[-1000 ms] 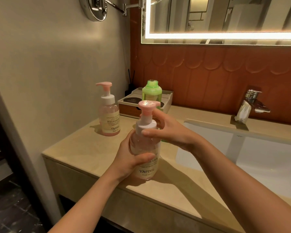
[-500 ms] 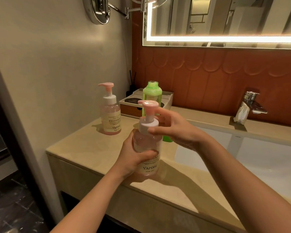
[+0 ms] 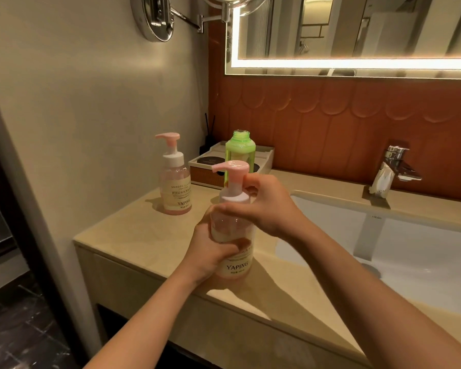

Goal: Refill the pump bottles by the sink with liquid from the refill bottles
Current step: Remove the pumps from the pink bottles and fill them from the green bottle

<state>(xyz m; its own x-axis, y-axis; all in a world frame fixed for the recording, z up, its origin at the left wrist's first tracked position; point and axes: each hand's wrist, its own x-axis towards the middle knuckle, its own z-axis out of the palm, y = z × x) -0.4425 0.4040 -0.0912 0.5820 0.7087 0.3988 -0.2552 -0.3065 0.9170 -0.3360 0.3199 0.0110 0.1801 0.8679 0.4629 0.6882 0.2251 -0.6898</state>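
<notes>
Head: green refill bottle (image 3: 240, 149) half hidden behind pump bottle (image 3: 230, 226).

Beige counter (image 3: 133, 235) — left pump bottle (image 3: 175, 185), green bottle (image 3: 240, 153), tray (image 3: 206, 175)

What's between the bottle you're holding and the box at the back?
The head view shows the open green bottle standing there, behind the held pump bottle and before the box.

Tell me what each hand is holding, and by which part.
Both hold the near pump bottle: the left hand grips its clear body around the middle, the right hand grips the white collar under the pink pump head.
</notes>
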